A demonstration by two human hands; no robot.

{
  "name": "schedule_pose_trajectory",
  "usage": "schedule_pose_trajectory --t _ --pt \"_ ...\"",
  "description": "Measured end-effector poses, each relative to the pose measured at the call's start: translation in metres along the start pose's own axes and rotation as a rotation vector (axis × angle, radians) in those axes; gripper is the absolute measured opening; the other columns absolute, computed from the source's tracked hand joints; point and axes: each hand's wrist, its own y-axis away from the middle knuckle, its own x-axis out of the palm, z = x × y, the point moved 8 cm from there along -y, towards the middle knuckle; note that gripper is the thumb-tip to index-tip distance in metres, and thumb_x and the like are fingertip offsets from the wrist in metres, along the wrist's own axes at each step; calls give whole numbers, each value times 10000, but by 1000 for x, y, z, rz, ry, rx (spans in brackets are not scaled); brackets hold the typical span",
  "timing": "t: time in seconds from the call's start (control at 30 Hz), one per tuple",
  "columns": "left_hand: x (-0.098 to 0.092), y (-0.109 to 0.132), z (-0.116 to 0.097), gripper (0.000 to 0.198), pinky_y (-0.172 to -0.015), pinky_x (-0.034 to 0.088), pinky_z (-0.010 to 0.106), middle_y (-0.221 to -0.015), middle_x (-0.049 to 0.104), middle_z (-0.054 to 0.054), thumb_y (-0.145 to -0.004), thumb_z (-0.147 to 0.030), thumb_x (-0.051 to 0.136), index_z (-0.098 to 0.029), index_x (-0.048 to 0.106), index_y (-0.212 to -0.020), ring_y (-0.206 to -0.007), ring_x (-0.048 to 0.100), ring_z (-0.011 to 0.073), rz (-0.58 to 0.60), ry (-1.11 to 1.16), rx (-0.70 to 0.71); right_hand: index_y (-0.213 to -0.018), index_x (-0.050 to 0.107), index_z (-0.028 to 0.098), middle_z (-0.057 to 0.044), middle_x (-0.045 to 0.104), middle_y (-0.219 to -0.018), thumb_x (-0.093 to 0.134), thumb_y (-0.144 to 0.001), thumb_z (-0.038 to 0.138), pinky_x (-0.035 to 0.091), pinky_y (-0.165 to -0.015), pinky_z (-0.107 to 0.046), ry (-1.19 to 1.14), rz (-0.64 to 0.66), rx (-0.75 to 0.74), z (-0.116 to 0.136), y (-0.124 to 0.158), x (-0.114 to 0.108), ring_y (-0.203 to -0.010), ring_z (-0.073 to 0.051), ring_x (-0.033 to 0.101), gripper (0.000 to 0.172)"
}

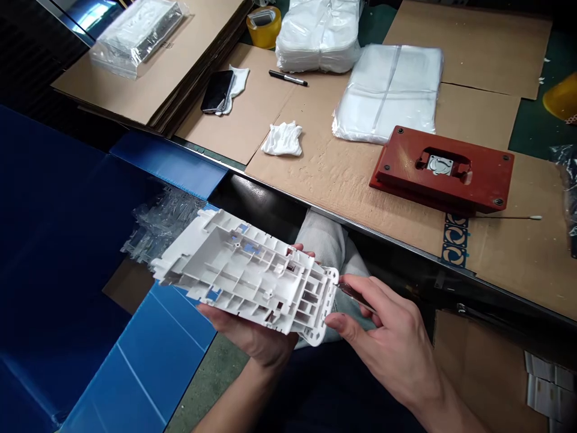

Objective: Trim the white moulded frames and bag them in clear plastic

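A white plastic moulded part with ribs and compartments lies tilted across my lap area, its rounded end to the right. My left hand is wrapped round it from below, with fingertips showing at its far edge. My right hand is at the rounded end, holding a thin dark metal tool between thumb and fingers. The tool's tip meets the edge of the white part. Part of the tool is hidden by the fingers.
On the cardboard-covered table are a red fixture, bundles of clear bags, a white cloth, a pen and a phone. Clear plastic pieces lie left, by a blue box. Stacked cardboard stands back left.
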Motion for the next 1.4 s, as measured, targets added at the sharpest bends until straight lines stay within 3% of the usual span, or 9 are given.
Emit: schedule_pose_trajectory --t 0.2,0.53,0.73,0.8,0.87,0.93,1.0,1.2,1.4 --pt "1 -3 -2 744 -782 631 505 -1130 740 124 -826 -797 473 -275 622 -1335 -961 721 360 80 9 40 -1078 722 220 -1 642 -771 649 -908 552 463 -578 -255 27 4 -4 1 1 3 -620 -131 576 380" --pt "-3 -5 -3 808 -784 624 511 -1131 734 117 -803 -835 450 -307 555 -1405 -971 714 360 38 -67 72 -1019 752 190 -15 609 -713 651 -925 498 430 -540 -257 19 10 -52 5 5 7 -559 -122 533 338" --pt "-6 -14 -4 881 -873 588 557 -1127 737 149 -822 -842 393 -236 499 -1452 -989 719 373 6 -104 49 -1059 748 280 6 669 -803 643 -944 442 460 -547 -200 -250 206 -4 -12 6 11 -658 -113 617 224" --pt "-8 -20 6 854 -852 589 574 -1134 737 168 -850 -812 390 -215 494 -1452 -984 725 385 20 -144 -140 -1190 698 314 -5 709 -965 603 -976 392 492 -599 -189 -196 157 67 -31 0 -2 -800 -128 668 247" --pt "-8 -19 29 801 -822 588 586 -1111 742 187 -892 -765 373 -192 515 -1433 -957 734 394 81 -150 -503 -1278 634 307 -17 709 -1033 577 -992 341 515 -640 -198 -84 102 77 -43 -10 -18 -890 -148 679 294" --pt "-6 -5 50 779 -807 590 561 -1036 755 190 -917 -738 347 -153 557 -1387 -905 746 380 158 -87 -866 -1266 618 279 -26 705 -1047 584 -985 278 539 -709 -222 -22 92 -39 -40 -22 -31 -921 -160 682 282" --pt "-2 9 61 782 -799 593 504 -982 761 186 -928 -730 326 -121 588 -1343 -865 753 350 220 10 -1092 -1202 640 252 -39 693 -1075 602 -965 204 544 -807 -262 -12 158 -246 -23 -31 -36 -961 -172 675 245" --pt "6 40 77 786 -690 593 500 -963 768 193 -908 -748 351 -127 615 -1313 -822 753 387 307 160 -1332 -1297 649 259 -46 678 -1045 568 -949 126 483 -711 -291 77 512 -720 28 -38 -24 -858 -165 633 381" --pt "0 46 84 617 -710 605 324 -767 757 130 -986 -597 408 -69 720 -921 -705 747 234 186 228 -1331 -1155 732 233 -34 649 -878 655 -933 431 415 -717 -333 90 717 -915 59 -35 -6 -773 -171 567 308"
